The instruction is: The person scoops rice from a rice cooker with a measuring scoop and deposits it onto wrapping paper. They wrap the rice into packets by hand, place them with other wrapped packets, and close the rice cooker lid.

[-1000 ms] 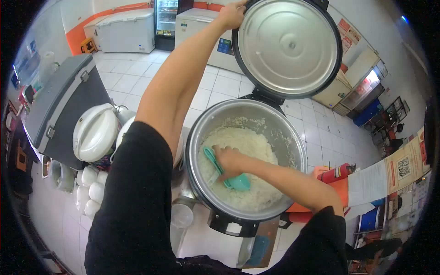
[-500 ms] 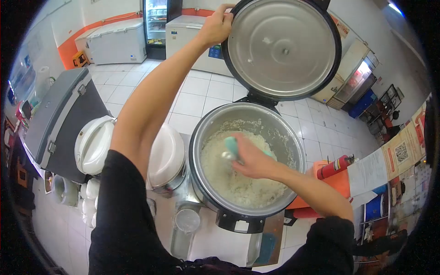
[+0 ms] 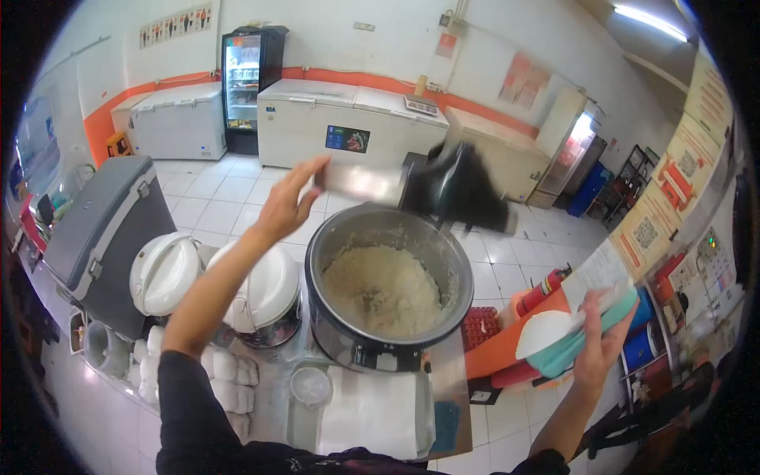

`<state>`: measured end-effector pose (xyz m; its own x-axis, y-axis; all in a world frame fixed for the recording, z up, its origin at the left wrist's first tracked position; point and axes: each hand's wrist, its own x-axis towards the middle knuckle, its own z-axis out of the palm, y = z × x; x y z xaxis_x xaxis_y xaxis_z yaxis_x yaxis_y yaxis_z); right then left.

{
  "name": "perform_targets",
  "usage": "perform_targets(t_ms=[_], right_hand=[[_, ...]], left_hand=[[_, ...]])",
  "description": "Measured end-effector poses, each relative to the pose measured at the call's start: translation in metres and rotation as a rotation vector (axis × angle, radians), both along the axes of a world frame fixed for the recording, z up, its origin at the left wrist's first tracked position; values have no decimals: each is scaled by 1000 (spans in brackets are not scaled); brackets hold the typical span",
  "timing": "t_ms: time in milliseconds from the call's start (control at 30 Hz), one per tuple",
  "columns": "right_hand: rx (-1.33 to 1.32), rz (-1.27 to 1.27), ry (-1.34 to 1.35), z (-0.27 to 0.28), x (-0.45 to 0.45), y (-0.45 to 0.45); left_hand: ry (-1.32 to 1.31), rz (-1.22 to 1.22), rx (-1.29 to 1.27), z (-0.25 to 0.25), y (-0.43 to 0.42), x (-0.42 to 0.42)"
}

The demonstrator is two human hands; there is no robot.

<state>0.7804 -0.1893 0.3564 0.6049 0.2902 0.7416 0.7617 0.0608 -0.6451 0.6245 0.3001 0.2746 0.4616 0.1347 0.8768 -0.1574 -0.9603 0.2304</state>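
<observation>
A large rice cooker (image 3: 467,297) stands on the table in front of me, its pot holding cooked white rice (image 3: 384,289). Its lid (image 3: 463,186), smeared by motion and seen nearly edge-on, is partway down over the back of the pot. At the lid's near left edge, my left hand (image 3: 289,198) grips it between fingers and thumb. Off to the right, my right hand (image 3: 598,344) is closed around a turquoise scoop (image 3: 554,360) with a white oval face; its exact shape is blurred. The scoop is outside the pot.
Two white-lidded pots (image 3: 265,289) and a grey cool box (image 3: 107,229) stand on the left. A tray with white paper (image 3: 368,412) and a clear cup (image 3: 310,385) lie in front. Right of the cooker are an orange surface (image 3: 503,344) and a fire extinguisher (image 3: 542,289).
The lid has swung down from upright, with my left hand lowering along with it. My right hand has come out of the pot and moved right with the scoop. The view has tilted up.
</observation>
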Motion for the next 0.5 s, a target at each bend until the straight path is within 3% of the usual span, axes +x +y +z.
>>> perform_targets(t_ms=[133,300,367,500], right_hand=[[54,31,-2,14,-3,2],[-112,384,-218,23,13,67],[-258,414,-329,23,22,105],[-638,397,-476,21,26,181]], left_hand=[[67,27,47,-64,-31,-39],[65,270,199,-73,-49,-78],[-205,392,-154,-64,-55,-100],[-287,422,-206,-36,-124,-178]])
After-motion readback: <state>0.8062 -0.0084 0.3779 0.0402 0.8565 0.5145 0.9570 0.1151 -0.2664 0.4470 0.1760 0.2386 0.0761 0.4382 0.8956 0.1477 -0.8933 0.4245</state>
